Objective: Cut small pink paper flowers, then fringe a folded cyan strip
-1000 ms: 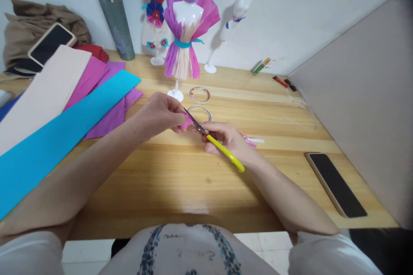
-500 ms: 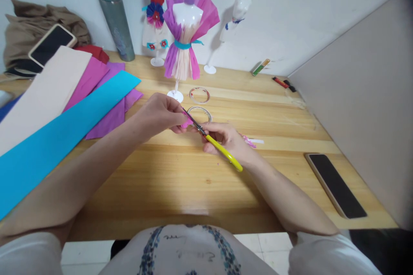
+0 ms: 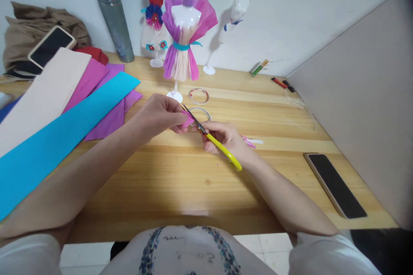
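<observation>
Between the fingers of my left hand is a small piece of pink crepe paper, pinched near the middle of the table. My right hand grips a pair of scissors with a yellow handle. Their dark blades lie against the right edge of the pink paper, pointing up and left. Just behind the hands are two tape rolls, a nearer one partly hidden by the scissors and a farther one. A small mannequin in a purple, pink and cream paper dress stands beyond them.
Strips of crepe paper, the front one blue, cover the table's left side. A flask and more small mannequins stand along the wall. A phone lies at right, with pink scraps nearer the middle. Another phone rests on brown cloth.
The pink paper shows a little more between my left fingers, and the scissor blades look slightly more parted. Both hands stay nearly in place, and the view has shifted slightly.
</observation>
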Demonstrator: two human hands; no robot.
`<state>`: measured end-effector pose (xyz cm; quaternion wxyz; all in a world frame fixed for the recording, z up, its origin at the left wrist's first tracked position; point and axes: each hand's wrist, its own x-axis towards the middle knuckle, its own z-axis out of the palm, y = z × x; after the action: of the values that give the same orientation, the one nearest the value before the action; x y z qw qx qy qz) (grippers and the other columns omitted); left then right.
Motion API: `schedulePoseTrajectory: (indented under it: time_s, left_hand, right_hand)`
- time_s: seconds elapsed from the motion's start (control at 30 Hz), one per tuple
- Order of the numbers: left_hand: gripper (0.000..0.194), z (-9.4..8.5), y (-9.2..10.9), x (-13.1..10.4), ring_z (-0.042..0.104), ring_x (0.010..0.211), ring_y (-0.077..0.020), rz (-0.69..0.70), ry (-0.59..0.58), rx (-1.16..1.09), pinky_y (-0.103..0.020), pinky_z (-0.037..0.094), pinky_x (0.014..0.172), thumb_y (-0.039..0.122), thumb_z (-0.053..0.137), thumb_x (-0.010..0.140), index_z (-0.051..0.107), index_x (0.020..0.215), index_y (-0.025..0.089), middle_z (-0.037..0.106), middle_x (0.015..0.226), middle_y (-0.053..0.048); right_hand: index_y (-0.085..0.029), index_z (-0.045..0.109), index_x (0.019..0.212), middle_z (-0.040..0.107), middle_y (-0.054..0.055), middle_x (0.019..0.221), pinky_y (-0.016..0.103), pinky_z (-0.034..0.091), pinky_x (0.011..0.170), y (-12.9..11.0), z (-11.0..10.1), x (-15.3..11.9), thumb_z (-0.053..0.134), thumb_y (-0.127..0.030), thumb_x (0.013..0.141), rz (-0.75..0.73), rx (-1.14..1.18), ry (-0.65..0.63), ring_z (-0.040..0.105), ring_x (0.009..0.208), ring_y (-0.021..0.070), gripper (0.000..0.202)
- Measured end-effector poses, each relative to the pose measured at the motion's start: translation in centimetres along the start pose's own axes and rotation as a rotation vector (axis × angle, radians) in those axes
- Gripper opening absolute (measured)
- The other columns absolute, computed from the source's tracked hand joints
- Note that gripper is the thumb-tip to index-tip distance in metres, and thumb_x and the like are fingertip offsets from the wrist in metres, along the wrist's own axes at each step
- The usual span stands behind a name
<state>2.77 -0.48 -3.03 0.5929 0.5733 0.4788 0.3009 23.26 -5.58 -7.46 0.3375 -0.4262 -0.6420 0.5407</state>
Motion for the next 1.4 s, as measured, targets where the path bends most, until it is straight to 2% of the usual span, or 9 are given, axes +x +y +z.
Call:
schedulePoseTrajectory:
  time_s: [0.33,0.7,0.87,1.03,1.13,1.2,1.23,1.33,1.4]
  left_hand:
    - [0.008,-0.2,-0.4,0.0,0.07,0.064,-0.0157,0.051,-0.065,-0.097,-0.029,0.063,0.068,0.02,0.078,0.065,0.074,0.06,0.015,0.074,0.064,-0.004]
    - [0.011,0.4,0.0,-0.4,0.072,0.069,-0.0179,0.047,-0.049,-0.121,-0.031,0.062,0.073,0.019,0.076,0.068,0.071,0.059,0.015,0.074,0.066,-0.005]
    - [0.012,0.6,-0.3,-0.3,0.071,0.067,-0.0167,0.056,-0.034,-0.144,-0.03,0.061,0.071,0.02,0.077,0.068,0.072,0.059,0.015,0.074,0.064,-0.004]
    - [0.011,0.4,-0.6,-0.3,0.068,0.062,-0.0145,0.142,-0.015,-0.174,-0.027,0.058,0.065,0.024,0.082,0.067,0.075,0.064,0.015,0.074,0.065,-0.004]
    - [0.014,0.3,-0.3,-0.6,0.068,0.063,-0.0146,0.211,-0.026,-0.182,-0.026,0.057,0.064,0.027,0.082,0.069,0.076,0.066,0.015,0.075,0.068,-0.004]
    - [0.014,0.2,-0.2,-0.7,0.069,0.064,-0.0148,0.231,-0.054,-0.187,-0.026,0.058,0.065,0.027,0.083,0.07,0.076,0.067,0.015,0.076,0.069,-0.005]
    - [0.014,0.3,-0.2,-0.8,0.069,0.065,-0.0149,0.231,-0.067,-0.196,-0.026,0.058,0.065,0.027,0.084,0.069,0.076,0.067,0.015,0.076,0.069,-0.005]
    - [0.014,0.4,-0.5,-0.7,0.069,0.065,-0.0151,0.19,-0.103,-0.247,-0.027,0.059,0.065,0.026,0.084,0.068,0.076,0.067,0.015,0.075,0.069,-0.005]
    - [0.015,0.5,-0.9,-0.4,0.068,0.063,-0.0146,0.147,-0.135,-0.293,-0.028,0.059,0.065,0.026,0.084,0.068,0.075,0.067,0.015,0.075,0.069,-0.005]
  right_hand:
    - [-0.017,0.077,0.098,0.043,-0.004,0.066,0.026,0.024,0.054,0.1,-0.1,0.0,0.08,-0.078,0.068,-0.037,0.021,0.01,0.032,0.06,0.0111,0.069]
    - [-0.017,0.076,0.097,0.034,-0.006,0.063,0.026,0.023,0.052,0.2,-0.2,0.0,0.079,-0.08,0.067,-0.033,-0.002,0.042,0.03,0.059,0.0114,0.07]
    - [-0.017,0.07,0.094,0.046,-0.004,0.066,0.027,0.031,0.053,0.5,-0.2,-0.3,0.073,-0.08,0.075,-0.115,0.017,0.075,0.04,0.058,0.012,0.066]
    - [-0.017,0.064,0.107,0.058,0.0,0.072,0.028,0.044,0.056,0.8,-0.5,-0.5,0.061,-0.078,0.086,-0.112,0.074,0.048,0.056,0.06,0.0151,0.064]
    - [-0.016,0.065,0.1,0.058,-0.001,0.068,0.028,0.041,0.055,0.5,-0.3,-0.2,0.061,-0.069,0.089,0.015,-0.191,0.027,0.053,0.057,0.0149,0.054]
    - [-0.017,0.069,0.101,0.063,0.001,0.072,0.028,0.039,0.059,0.2,0.3,-0.1,0.069,-0.055,0.087,0.104,-0.517,-0.031,0.056,0.062,0.017,0.04]
    - [-0.018,0.07,0.108,0.069,0.004,0.08,0.029,0.041,0.063,0.1,0.7,-0.1,0.072,-0.046,0.085,0.142,-0.681,-0.063,0.06,0.068,0.0194,0.037]
    - [-0.017,0.068,0.126,0.075,0.015,0.111,0.033,0.044,0.068,-0.2,2.0,-0.6,0.07,-0.032,0.082,0.185,-1.036,-0.129,0.07,0.087,0.0296,0.047]
    - [-0.018,0.059,0.143,0.072,0.018,0.125,0.035,0.046,0.071,-0.7,2.5,-1.1,0.068,-0.028,0.082,0.174,-1.115,-0.203,0.072,0.095,0.0327,0.062]
